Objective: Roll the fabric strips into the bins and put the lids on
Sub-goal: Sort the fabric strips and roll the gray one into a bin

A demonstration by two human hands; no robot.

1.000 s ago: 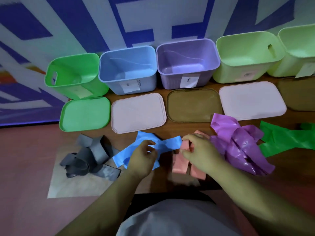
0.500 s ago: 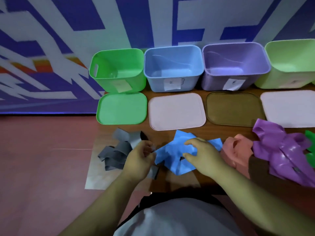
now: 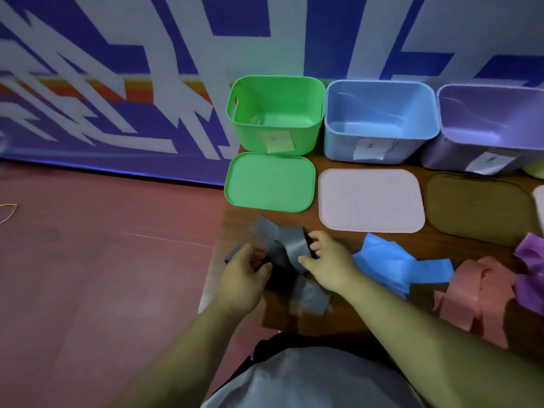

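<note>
Head cam status: both hands were on the crumpled grey fabric strips (image 3: 290,253), which lay in a loose heap at the table's left near corner, not in any bin. Left hand (image 3: 244,275) had its fingers curled round the heap's 9 o'clock side, thumb on the dark fold. Right hand (image 3: 326,266) pinched the 3 o'clock side between thumb and curled fingers (the contact under the fingers was hidden). One grey tail stuck out toward 11 o'clock. Another lay flat toward 5 o'clock of the hands.

At 12 o'clock from the heap we saw the flat green plastic lid (image 3: 269,182). Just beyond it stood the open green plastic bin (image 3: 250,136) with a paper label on its front. At 1 o'clock we saw the pale pink rectangular lid (image 3: 371,200), with the open light-blue plastic bin (image 3: 341,145) behind it. At 2 o'clock were the brown lid (image 3: 477,206) and the open lilac bin (image 3: 441,156), both cut by the frame edge. The three bins stood upright, side by side in a row.

At 3 o'clock of the right hand, along the brown wooden table (image 3: 435,245), blue fabric strips (image 3: 391,266) lay just beside the wrist. Then came salmon-pink strips (image 3: 477,290), then purple strips (image 3: 530,269) at the frame edge. Red floor (image 3: 103,260) lay at 9 o'clock, with a blue-and-white patterned wall (image 3: 147,69) behind.
</note>
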